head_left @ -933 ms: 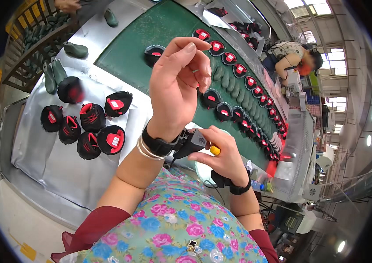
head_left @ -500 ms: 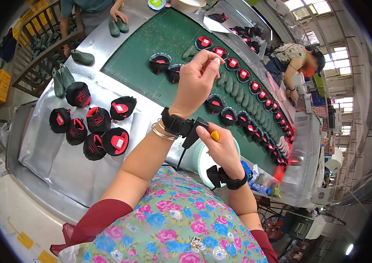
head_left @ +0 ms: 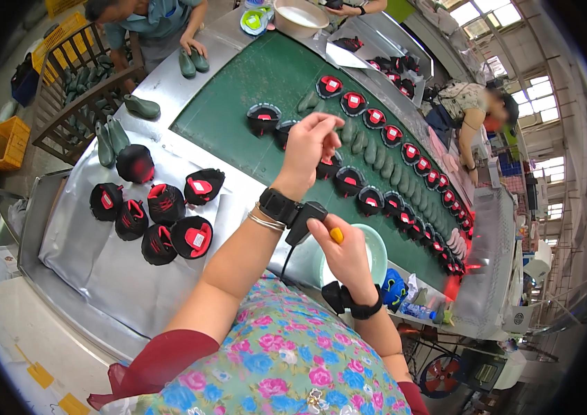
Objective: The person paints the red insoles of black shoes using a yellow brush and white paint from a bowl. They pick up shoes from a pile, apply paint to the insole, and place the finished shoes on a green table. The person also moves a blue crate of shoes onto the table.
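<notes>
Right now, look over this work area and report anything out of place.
One green shoe last lies alone on the metal table, while the lasts nearest it form a pair. The black-and-red shoe uppers on the metal sheet sit at mixed angles, unlike the rows on the green belt. No spill or damage shows.

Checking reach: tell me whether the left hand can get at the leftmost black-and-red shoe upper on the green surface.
Probably yes: the left hand looks near that shoe upper, and nothing covers it; only the right hand, at the left hand's black wrist device, might hinder it.
</notes>
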A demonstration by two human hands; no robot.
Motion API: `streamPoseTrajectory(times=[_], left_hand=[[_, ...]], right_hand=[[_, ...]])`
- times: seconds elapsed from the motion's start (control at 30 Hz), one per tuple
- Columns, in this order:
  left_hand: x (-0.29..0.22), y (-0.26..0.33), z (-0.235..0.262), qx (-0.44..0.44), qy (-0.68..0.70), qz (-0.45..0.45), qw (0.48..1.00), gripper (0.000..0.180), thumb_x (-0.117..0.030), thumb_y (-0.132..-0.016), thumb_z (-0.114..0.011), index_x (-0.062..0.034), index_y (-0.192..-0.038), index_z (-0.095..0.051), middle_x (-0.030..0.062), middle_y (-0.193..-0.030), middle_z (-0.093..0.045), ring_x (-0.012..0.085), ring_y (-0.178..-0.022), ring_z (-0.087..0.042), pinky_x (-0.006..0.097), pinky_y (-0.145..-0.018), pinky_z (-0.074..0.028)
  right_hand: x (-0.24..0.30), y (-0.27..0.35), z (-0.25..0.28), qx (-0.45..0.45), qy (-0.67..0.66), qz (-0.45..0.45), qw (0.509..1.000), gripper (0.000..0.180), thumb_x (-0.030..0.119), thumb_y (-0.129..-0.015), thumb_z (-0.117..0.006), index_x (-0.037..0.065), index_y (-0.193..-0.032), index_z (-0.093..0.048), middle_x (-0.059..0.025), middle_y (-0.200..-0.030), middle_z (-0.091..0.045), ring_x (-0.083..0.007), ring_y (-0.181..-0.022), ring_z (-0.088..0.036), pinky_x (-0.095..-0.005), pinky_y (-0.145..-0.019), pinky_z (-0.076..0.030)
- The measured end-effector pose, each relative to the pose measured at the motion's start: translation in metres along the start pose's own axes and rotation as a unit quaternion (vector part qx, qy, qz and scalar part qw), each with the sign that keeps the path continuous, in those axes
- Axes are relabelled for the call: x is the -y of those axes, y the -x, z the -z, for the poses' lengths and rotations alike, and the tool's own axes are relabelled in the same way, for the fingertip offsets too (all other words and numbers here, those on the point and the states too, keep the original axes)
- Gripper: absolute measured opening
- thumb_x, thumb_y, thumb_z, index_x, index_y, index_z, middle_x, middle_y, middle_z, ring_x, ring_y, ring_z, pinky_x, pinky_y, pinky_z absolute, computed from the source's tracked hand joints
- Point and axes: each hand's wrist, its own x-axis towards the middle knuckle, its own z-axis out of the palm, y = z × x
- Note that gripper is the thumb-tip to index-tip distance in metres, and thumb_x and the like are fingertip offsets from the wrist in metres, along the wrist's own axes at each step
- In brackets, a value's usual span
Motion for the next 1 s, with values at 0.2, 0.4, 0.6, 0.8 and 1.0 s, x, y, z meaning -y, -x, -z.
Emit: streamPoseTrajectory(times=[0.2,0.4,0.6,0.8,1.0], left_hand=[[0.008,0.001,0.03,-0.017,0.213,0.077,0.974,0.019,-0.019,-0.097,-0.055,-0.0034,-0.101,-0.065,0.0004,-0.073,-0.061,0.01,-0.062,-0.053,0.025,-0.055,-0.04],[0.03,0.036,0.158,-0.14,-0.1,0.097,0.98,0.02,-0.024,-0.098,-0.057,-0.0066,-0.1,-0.067,-0.0009,-0.074,-0.061,0.0075,-0.065,-0.054,0.024,-0.058,-0.042],[0.036,0.082,0.338,-0.32,-0.556,0.059,0.765,0.031,-0.026,-0.089,-0.066,0.0021,-0.104,-0.065,0.0225,-0.098,-0.069,0.0368,-0.092,-0.067,0.044,-0.083,-0.052],[0.08,0.047,0.392,-0.214,-0.663,0.246,0.674,0.076,-0.038,-0.077,-0.08,0.0046,-0.131,-0.048,0.0333,-0.123,-0.059,0.0448,-0.119,-0.056,0.047,-0.1,-0.046],[0.133,0.036,0.403,-0.313,-0.497,0.225,0.778,0.044,-0.011,-0.069,-0.072,0.0077,-0.107,-0.063,0.0289,-0.105,-0.068,0.0443,-0.102,-0.065,0.046,-0.084,-0.052]], right_hand=[[-0.007,0.007,0.008,-0.042,-0.021,0.027,0.999,0.021,0.012,-0.089,-0.071,-0.001,-0.105,-0.071,-0.0141,-0.092,-0.073,-0.0189,-0.077,-0.07,-0.0285,-0.071,-0.053],[-0.047,0.009,0.037,-0.152,-0.025,-0.005,0.988,0.019,0.012,-0.099,-0.059,-0.003,-0.106,-0.07,-0.0049,-0.079,-0.072,-0.0043,-0.066,-0.054,-0.021,-0.056,-0.039],[-0.098,0.005,0.066,-0.209,-0.125,-0.093,0.965,0.034,0.026,-0.105,-0.051,-0.004,-0.102,-0.069,-0.0052,-0.076,-0.071,0.0001,-0.056,-0.04,-0.0187,-0.05,-0.029],[-0.101,-0.027,0.038,-0.155,-0.041,-0.041,0.986,0.026,0.019,-0.103,-0.052,0.0,-0.103,-0.07,-0.0047,-0.077,-0.071,-0.0056,-0.059,-0.05,-0.0225,-0.056,-0.039],[-0.086,-0.059,0.002,-0.116,0.087,0.076,0.987,0.008,0.01,-0.088,-0.069,0.001,-0.087,-0.071,-0.011,-0.082,-0.069,-0.029,-0.078,-0.062,-0.0369,-0.07,-0.049]])
